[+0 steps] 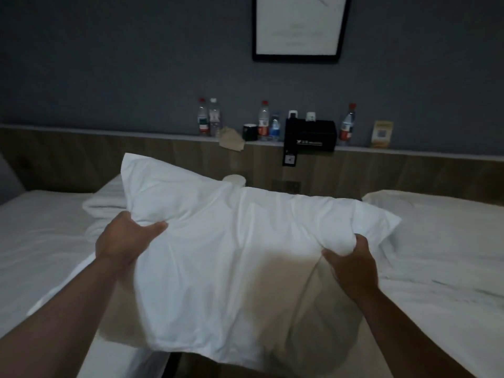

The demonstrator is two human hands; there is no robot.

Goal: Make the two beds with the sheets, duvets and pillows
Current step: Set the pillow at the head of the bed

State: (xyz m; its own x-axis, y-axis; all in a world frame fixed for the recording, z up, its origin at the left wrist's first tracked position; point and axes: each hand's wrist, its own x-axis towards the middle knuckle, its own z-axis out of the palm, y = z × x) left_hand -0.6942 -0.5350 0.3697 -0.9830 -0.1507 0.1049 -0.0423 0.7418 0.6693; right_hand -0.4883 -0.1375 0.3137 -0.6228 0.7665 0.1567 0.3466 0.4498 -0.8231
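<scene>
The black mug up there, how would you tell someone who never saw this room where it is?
Find the long ledge above the wooden headboard, below the framed picture. The black mug stands there between crumpled brown paper and a red-labelled bottle. Unlike the tall clear bottles around it, it is short, dark and has no cap.

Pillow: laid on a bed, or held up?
Held up: left hand and right hand each grip the pillow, lifted over the gap between left bed and right bed.

Hotel twin room: left bed (41,241), right bed (450,255), shared headboard ledge (122,132) with water bottles (263,120), card (383,133); framed print (298,25) above.
</scene>
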